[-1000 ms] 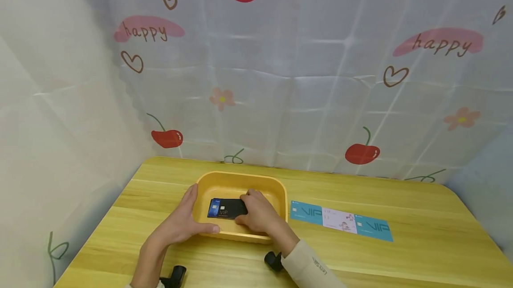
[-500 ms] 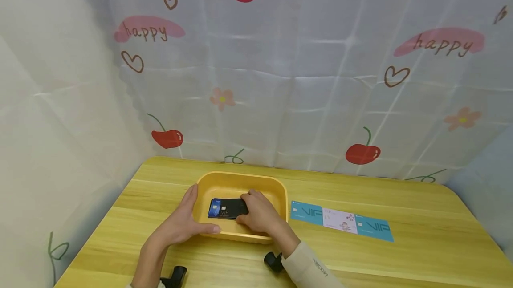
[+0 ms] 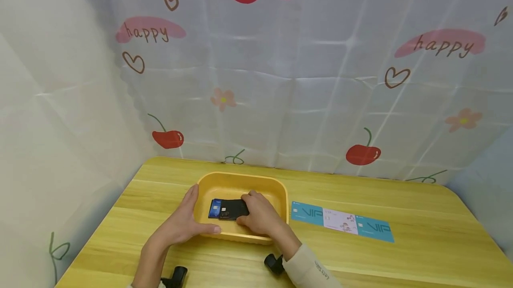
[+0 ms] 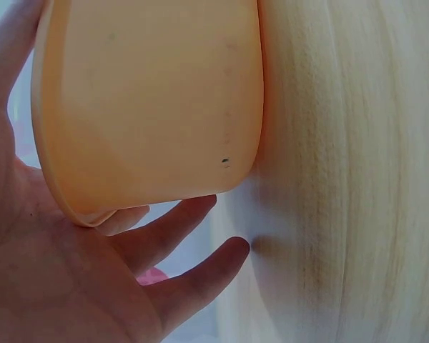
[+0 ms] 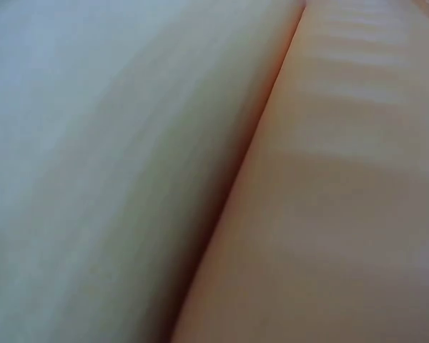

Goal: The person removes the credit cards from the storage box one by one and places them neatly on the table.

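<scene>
A yellow plastic basin point(image 3: 240, 181) stands on the wooden table. My left hand point(image 3: 180, 223) grips it at the left end, thumb at the front rim and fingers along the left wall. In the left wrist view, the fingers point(image 4: 168, 229) lie against the outside of the basin point(image 4: 157, 107). Inside it, my right hand point(image 3: 260, 212) holds the right end of a black VIP card point(image 3: 234, 208), thumb at the near edge and fingers at the far one. A blue card point(image 3: 214, 207) shows from under its left end. The right wrist view has only the basin's ribbed outer wall point(image 5: 343, 186) and the table.
To the right of the basin, a teal VIP card point(image 3: 306, 213), a pale pink card point(image 3: 339, 221) and another teal card point(image 3: 374, 229) lie in a row on the table point(image 3: 433, 243). A white patterned curtain point(image 3: 280, 114) hangs behind the table's far edge.
</scene>
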A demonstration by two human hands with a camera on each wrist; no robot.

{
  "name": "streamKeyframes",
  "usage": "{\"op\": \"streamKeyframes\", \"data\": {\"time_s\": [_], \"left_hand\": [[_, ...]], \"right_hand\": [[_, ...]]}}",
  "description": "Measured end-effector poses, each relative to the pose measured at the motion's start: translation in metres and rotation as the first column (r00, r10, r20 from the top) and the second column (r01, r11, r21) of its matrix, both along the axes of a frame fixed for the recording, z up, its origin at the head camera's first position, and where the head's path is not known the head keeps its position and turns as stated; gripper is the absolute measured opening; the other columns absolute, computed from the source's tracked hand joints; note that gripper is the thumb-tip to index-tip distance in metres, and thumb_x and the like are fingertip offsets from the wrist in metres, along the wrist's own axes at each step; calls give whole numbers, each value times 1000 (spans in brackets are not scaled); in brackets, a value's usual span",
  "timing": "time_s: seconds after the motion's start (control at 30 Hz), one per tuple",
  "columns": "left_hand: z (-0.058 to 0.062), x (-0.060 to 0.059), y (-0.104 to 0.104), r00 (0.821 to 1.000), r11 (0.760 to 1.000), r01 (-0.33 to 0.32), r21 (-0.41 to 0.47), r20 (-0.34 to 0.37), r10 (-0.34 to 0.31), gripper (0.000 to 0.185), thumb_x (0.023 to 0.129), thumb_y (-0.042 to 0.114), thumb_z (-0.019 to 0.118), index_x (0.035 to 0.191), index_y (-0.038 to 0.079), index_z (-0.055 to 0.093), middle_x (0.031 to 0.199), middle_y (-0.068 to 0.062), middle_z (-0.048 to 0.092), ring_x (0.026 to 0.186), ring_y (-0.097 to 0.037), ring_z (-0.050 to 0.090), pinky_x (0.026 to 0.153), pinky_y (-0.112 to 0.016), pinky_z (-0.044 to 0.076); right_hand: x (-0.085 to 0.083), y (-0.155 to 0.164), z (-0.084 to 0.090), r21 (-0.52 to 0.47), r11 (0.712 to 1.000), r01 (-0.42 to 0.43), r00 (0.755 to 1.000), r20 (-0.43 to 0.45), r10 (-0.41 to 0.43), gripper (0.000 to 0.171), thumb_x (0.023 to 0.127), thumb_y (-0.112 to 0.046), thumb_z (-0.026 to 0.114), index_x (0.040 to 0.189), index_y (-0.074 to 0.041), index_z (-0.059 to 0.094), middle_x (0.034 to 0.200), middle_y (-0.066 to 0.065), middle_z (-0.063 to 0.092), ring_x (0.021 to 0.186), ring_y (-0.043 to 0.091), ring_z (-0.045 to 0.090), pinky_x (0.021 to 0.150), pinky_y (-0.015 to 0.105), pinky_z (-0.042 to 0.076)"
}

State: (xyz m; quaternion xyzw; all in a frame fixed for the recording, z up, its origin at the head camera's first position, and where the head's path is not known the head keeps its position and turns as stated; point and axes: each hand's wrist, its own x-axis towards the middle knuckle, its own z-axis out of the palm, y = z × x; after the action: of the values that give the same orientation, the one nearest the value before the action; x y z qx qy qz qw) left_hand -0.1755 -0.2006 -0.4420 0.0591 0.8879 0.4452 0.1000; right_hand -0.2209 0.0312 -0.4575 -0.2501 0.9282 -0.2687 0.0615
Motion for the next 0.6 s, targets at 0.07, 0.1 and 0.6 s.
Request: {"op": "streamKeyframes", "data": {"time_s": [0.07, 0.1, 0.6], "left_hand": [[0, 0, 0, 1000, 1000, 0, 0, -1, 0, 133, 72, 44, 87, 155, -4, -5, 161, -24, -7, 146, -43, 3, 114, -60, 12], [0, 0, 0, 1000, 1000, 1, 0, -2, -1, 133, 72, 44, 87, 155, -4, -5, 161, -25, -7, 146, -43, 3, 114, -60, 12], [0, -1, 0, 1000, 1000, 7, -10, -10, -7, 133, 71, 44, 87, 155, -5, -4, 161, -25, -4, 146, -44, 7, 113, -61, 14]], "right_hand": [[1, 0, 1, -16, 1000, -4, 1000, -8, 4, 57, 82, -23, 81, 128, 3, 61, 114, 11, 60, 97, 22, 54, 88, 39, 48], [1, 1, 1, -23, 1000, -5, 1000, -11, 5, 57, 82, -23, 81, 128, 3, 61, 115, 11, 60, 98, 22, 54, 88, 39, 48], [8, 3, 6, -139, 990, -27, 999, -30, 23, 59, 82, -24, 80, 130, 2, 60, 115, 10, 59, 95, 20, 52, 81, 36, 46]]}}
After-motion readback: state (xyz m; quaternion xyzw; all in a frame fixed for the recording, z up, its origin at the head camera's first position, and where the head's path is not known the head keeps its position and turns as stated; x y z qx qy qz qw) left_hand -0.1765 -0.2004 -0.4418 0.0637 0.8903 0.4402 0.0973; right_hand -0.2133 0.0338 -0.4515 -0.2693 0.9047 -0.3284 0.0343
